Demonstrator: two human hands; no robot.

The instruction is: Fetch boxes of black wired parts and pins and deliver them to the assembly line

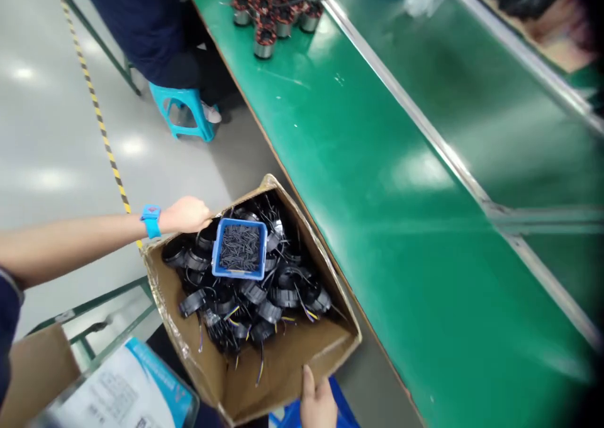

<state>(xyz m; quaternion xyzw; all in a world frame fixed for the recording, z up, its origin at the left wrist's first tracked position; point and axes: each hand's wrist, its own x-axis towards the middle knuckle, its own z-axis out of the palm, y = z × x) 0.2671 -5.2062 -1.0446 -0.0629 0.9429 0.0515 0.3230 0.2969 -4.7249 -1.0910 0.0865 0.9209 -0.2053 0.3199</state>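
A cardboard box [255, 377] with taped edges stands in front of me beside the green table. My left hand [187, 214], with a blue watch on its wrist, grips the box's far left rim. On the near rim my right hand [319, 398] is closed over the edge, thumb inside. Inside the box lie many black ring-shaped motor parts [270, 311] with thin coloured wire ends. On top of them sits a small blue tray [264, 252] holding short black pins or tubes [240, 247].
The green table [330, 145] runs along the right, with metal rails [425, 126] on it. Copper-wound stators [264, 41] stand at its far end. A seated person [136, 25] is on a blue stool [189, 110]. A labelled package [117, 390] lies at lower left.
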